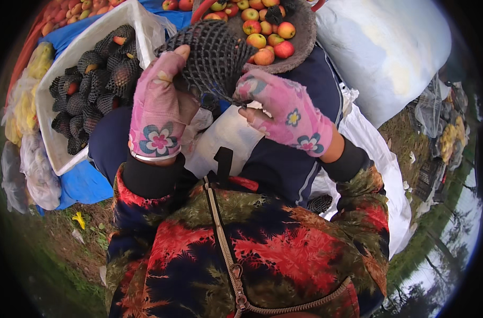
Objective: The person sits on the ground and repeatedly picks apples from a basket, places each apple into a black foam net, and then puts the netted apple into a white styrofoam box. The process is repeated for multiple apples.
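Note:
A black foam fruit net (212, 58) is spread between my hands, above my lap. My left hand (159, 108), in a pink fingerless glove with flowers, grips its left side with the thumb up. At its lower right end, my right hand (286, 108), gloved the same way, pinches the mesh edge between thumb and fingers. Whether fruit sits inside the net cannot be made out. Just beyond, red and yellow apples (256, 40) lie in a round grey basket (303, 54) with a red handle.
At the left, a white foam box (44, 117) holds several apples in black nets (88, 79). A bulging white sack (382, 53) stands at the right. Filled plastic bags (37, 164) lie beside the box on a blue tarp (82, 185). More loose apples (74, 10) are at the far left.

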A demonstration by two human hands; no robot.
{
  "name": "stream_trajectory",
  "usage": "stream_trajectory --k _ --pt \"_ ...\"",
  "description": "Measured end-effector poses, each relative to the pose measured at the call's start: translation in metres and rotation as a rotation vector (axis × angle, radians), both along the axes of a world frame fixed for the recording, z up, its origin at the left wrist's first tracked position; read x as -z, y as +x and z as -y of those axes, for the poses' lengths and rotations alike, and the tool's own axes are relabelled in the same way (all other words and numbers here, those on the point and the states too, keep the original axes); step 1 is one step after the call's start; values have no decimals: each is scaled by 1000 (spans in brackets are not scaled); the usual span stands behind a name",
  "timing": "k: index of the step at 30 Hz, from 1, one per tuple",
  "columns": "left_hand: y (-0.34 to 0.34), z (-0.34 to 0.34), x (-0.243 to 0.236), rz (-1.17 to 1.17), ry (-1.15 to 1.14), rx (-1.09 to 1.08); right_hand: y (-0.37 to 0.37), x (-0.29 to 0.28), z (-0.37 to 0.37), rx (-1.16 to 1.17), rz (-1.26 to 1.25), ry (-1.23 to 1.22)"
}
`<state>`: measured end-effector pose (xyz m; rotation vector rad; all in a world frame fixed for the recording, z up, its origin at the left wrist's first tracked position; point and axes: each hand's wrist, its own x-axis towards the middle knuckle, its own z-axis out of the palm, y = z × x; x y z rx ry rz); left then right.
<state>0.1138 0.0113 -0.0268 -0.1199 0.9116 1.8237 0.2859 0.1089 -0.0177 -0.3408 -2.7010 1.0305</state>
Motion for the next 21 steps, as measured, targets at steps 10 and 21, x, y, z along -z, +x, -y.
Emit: stream_trajectory --k 10,21 --pt "-46 14 -15 -114 208 -212 -2 201 -215 127 1009 410" --pt "-44 25 -19 -169 94 -311 -3 229 -246 331 741 -533"
